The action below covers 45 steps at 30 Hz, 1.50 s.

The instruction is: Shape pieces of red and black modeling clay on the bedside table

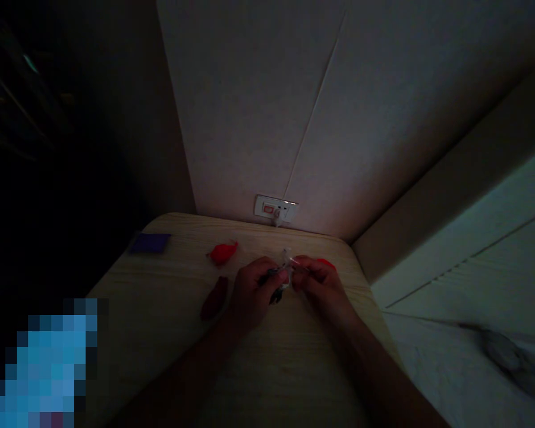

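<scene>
"What do your hands have hold of?"

"A small plastic piece [287, 261], clear at the top. It is on the near side of the wall socket [263, 207], over the tabletop [285, 368]. It's too dark to tell exactly what it is."

"How does each hand sit on it?"

"My left hand [253, 292] is closed, thumb and fingers pinching it from the left. A dark bit [275, 296] shows below those fingertips; I can't tell whether it belongs to the same piece. My right hand [321, 286] is drawn in too, its fingertips pinched together at the other side."

"And around them?"

"Left of the socket and nearer me lies a bright red bundle [223, 254] with a thin twisted end. A dark red piece [214, 298] lies nearer me still, just beside my left hand. A purple packet [150, 243] is farthest left of the socket, near the tabletop's edge."

"Anything to the right of the socket?"

"A bit of bright red [327, 263] shows behind my right hand, mostly hidden. In the socket itself, a pale plug [277, 216] sits beside a reddish switch [268, 208]."
</scene>
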{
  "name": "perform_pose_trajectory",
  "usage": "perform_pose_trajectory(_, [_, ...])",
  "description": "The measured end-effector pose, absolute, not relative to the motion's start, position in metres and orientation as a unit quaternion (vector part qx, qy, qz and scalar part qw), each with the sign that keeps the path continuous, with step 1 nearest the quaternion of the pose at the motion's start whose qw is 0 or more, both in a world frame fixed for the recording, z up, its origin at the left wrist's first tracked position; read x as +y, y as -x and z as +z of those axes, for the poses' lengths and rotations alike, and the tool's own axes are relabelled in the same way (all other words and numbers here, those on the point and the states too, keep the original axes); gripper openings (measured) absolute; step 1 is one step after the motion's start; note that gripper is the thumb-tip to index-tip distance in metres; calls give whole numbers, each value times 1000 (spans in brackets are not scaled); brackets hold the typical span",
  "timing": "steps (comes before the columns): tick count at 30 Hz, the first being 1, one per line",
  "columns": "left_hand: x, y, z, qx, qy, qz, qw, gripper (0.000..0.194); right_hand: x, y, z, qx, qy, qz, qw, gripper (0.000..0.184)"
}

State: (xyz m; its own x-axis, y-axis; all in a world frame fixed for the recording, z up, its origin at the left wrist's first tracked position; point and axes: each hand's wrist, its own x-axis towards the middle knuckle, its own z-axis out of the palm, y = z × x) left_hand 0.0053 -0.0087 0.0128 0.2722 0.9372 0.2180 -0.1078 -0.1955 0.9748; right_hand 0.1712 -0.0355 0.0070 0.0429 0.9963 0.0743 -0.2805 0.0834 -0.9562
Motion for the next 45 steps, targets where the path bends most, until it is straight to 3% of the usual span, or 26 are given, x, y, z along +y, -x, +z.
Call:
perform_pose_trajectory(5, [-12, -5, 13, 333, -521, 451, 644, 30, -36, -174, 9, -439, 442, 543, 563, 21])
perform_pose_trajectory(8, [-13, -6, 14, 338, -482, 445, 674, 36, -36, -174, 10, -399, 442, 548, 587, 13])
perform_pose_trajectory(12, [-12, -7, 13, 354, -482, 450, 663, 40, -35, -172, 13, -378, 383, 572, 619, 10])
perform_pose_trajectory(24, [-15, -4, 10, 342, -541, 442, 628, 37, -38, -173, 12, -486, 407, 531, 562, 12])
perform_pose_trajectory(31, [-6, -6, 10, 420, -513, 512, 546, 34, -39, -170, 9, -531, 417, 498, 544, 21])
perform_pose_trajectory(39, [0, -8, 12, 450, -429, 507, 597, 28, -51, -173, 23, -693, 449, 289, 485, 27])
perform_pose_trajectory(45, [0, -6, 11, 458, -394, 488, 630, 28, -53, -175, 25, -769, 453, 196, 407, 49])
